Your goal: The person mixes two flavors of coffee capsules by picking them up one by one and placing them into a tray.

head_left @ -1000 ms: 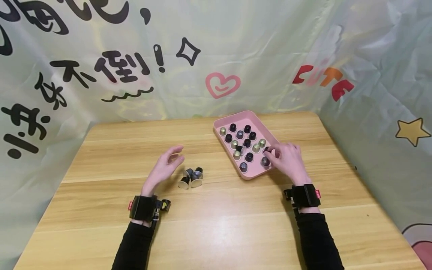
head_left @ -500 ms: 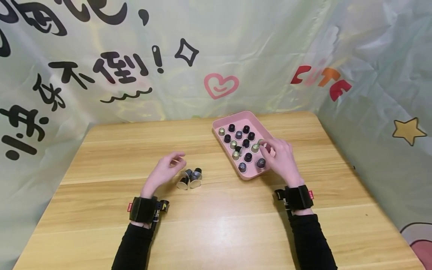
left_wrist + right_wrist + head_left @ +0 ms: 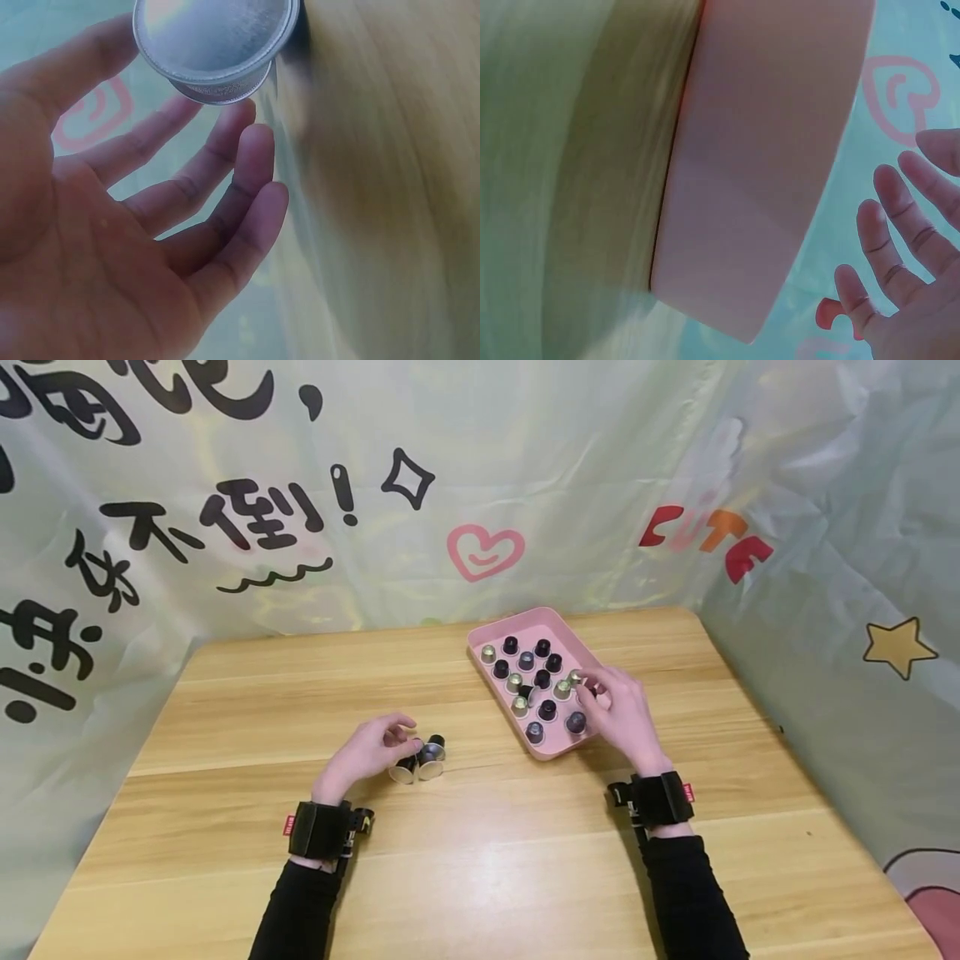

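My left hand (image 3: 371, 746) is over a small cluster of coffee capsules (image 3: 430, 768) lying tipped on the table. In the left wrist view, the thumb meets a silver-lidded capsule (image 3: 217, 37) at its rim, and fingertips are partly hidden behind; whether they pinch it is unclear. My right hand (image 3: 618, 706) is over the right side of a pink tray (image 3: 551, 752). Its thumb and index stand apart beside a green capsule (image 3: 575, 677). The right wrist view shows loosely extended fingers (image 3: 900, 202); the thumb is out of sight.
Several dark, green and bluish capsules stand in rows in the tray, including a grey one (image 3: 576, 722) near the front. One black capsule (image 3: 527, 692) lies tipped among them. The wooden table (image 3: 480, 868) meets a printed cloth backdrop (image 3: 585, 485) behind and to the right.
My left hand has come down and rightward onto the capsule cluster. The right hand has shifted slightly left from the dark capsule its fingertips were on at the tray's right side.
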